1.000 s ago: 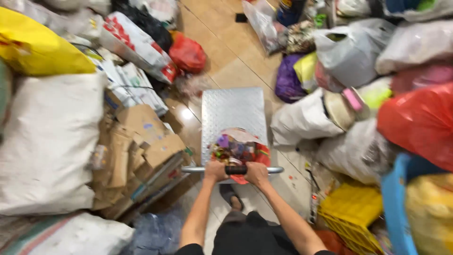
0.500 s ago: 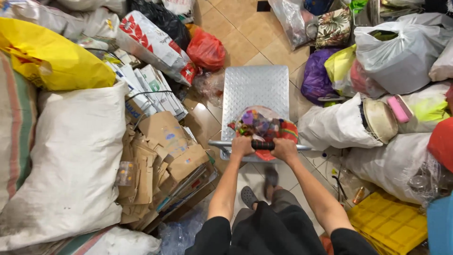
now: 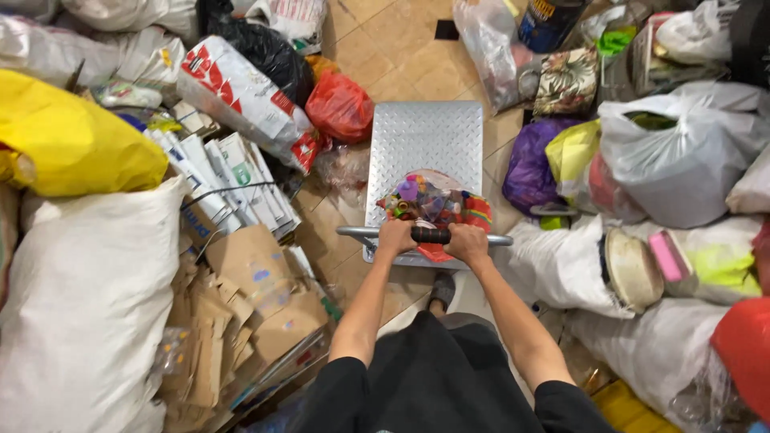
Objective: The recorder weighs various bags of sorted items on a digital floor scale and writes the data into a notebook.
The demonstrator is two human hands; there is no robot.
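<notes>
Trolley handle [image 3: 423,235] under both hands, left [image 3: 396,237] and right [image 3: 467,243] fists clenched around it; arms outstretched.

My one camera sits on my head and looks almost straight down along my own arms. It faces the floor ahead of me, toward twelve o'clock, from standing height. My left hand [image 3: 396,237] and right hand [image 3: 468,240] lie near the middle of the view on the cart handle [image 3: 433,235], with bags crowding in at three and nine o'clock.
</notes>
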